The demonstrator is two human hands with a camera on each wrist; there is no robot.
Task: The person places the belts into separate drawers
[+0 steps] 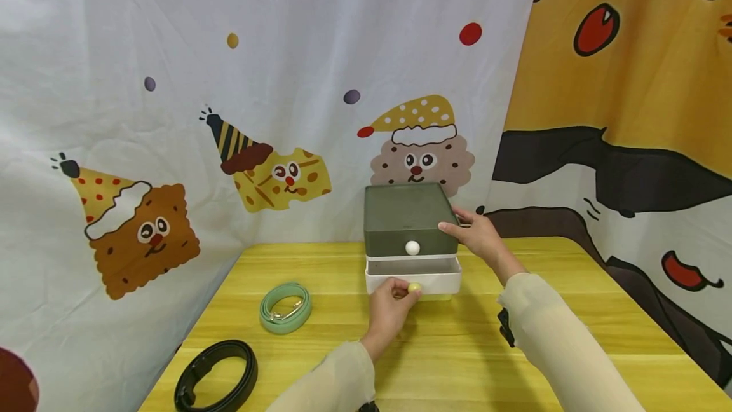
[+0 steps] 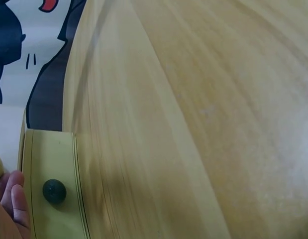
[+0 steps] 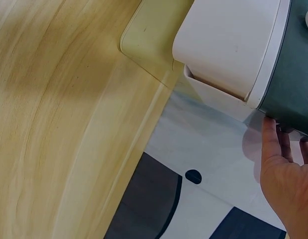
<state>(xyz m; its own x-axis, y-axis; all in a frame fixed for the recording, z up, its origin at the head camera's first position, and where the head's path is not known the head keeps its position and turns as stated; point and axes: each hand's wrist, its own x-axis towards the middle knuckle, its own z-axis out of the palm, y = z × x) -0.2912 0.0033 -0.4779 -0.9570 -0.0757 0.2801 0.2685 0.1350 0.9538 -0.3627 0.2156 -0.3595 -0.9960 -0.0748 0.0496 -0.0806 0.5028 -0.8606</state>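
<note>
A small storage box with stacked drawers stands at the back of the table, its top section [image 1: 407,208] dark green with a white knob [image 1: 412,248]. Below it, the white drawer [image 1: 441,283] is pulled out, and my left hand [image 1: 390,311] pinches its pale yellow knob [image 1: 414,287]. Under that is a pale yellow bottom drawer [image 2: 50,149] with a dark knob [image 2: 54,191], plain in the left wrist view. My right hand [image 1: 481,238] rests against the right side of the green section, its thumb at the top edge and fingertips [image 3: 269,123] along the side.
On the left of the table lie a coiled green belt [image 1: 285,308] with a metal buckle and a coiled black belt [image 1: 216,376] nearer the front. Behind the table [image 1: 320,361] hangs a white curtain [image 1: 297,49] printed with cartoon figures.
</note>
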